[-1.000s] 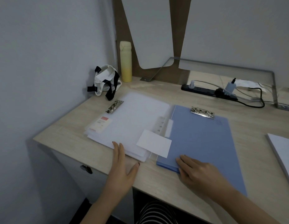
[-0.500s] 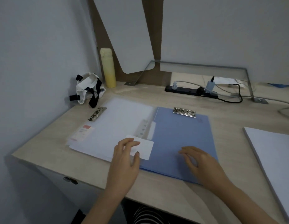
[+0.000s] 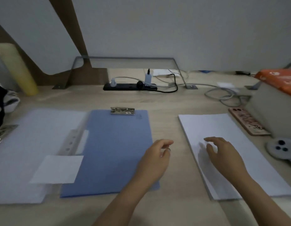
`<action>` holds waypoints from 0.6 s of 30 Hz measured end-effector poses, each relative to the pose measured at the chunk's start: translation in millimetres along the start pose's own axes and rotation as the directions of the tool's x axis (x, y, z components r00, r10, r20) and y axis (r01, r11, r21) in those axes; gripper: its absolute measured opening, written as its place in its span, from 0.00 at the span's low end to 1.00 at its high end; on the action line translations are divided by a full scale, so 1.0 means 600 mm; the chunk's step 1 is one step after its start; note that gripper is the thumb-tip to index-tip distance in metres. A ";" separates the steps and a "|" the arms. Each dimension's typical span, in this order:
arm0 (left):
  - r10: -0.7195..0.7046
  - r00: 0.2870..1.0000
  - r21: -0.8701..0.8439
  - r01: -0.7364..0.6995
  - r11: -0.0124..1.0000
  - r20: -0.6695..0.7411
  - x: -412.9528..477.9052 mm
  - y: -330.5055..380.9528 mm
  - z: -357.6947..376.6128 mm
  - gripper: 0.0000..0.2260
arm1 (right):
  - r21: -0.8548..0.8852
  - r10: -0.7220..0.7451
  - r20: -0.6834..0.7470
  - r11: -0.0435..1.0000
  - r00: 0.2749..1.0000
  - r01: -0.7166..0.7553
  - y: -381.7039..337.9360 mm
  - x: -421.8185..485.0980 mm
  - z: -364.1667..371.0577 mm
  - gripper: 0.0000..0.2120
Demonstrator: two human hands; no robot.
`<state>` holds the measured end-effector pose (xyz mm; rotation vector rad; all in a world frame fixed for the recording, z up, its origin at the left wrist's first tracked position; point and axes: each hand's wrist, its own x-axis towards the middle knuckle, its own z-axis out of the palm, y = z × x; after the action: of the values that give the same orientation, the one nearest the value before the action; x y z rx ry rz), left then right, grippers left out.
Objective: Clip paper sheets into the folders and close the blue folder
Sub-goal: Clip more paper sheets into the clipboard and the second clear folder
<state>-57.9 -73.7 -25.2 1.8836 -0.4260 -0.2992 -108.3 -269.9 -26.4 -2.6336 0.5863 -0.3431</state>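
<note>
Both rightward, left hand (image 3: 155, 158) off card (image 3: 56, 168), right hand (image 3: 223, 154) over paper stack (image 3: 236, 128)

Only one view is given, from a camera on the person's head. It faces forward and down on the desk (image 3: 170, 101), quite near: the left hand (image 3: 155, 158) and right hand (image 3: 223, 154) fill the lower part. The blue folder (image 3: 115, 144) lies near the middle, and the wall (image 3: 174, 30) closes the top.

Our two bare hands
We see left hand (image 3: 155, 158) and right hand (image 3: 223, 154) bare past the wrists; a dark spot at one left fingertip (image 3: 168, 149) is too blurred to name.
</note>
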 end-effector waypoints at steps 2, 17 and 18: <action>-0.136 0.985 -0.088 0.146 0.985 0.109 0.025 0.018 0.041 0.17 | -0.066 0.018 0.033 0.998 0.999 -0.015 0.013 0.006 0.002 0.14; -0.413 0.863 -0.354 0.498 0.792 0.291 0.122 0.052 0.113 0.10 | -0.061 -0.009 -0.023 0.998 1.000 0.008 0.031 0.022 0.001 0.12; -0.376 0.880 -0.351 0.463 0.814 0.290 0.117 0.052 0.119 0.12 | -0.032 0.006 -0.015 0.999 1.000 -0.007 0.030 0.022 -0.001 0.13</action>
<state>-27.9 -174.0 -20.5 1.5121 -0.0583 -0.8295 -103.4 -290.7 -31.7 -2.6609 0.6100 -0.3551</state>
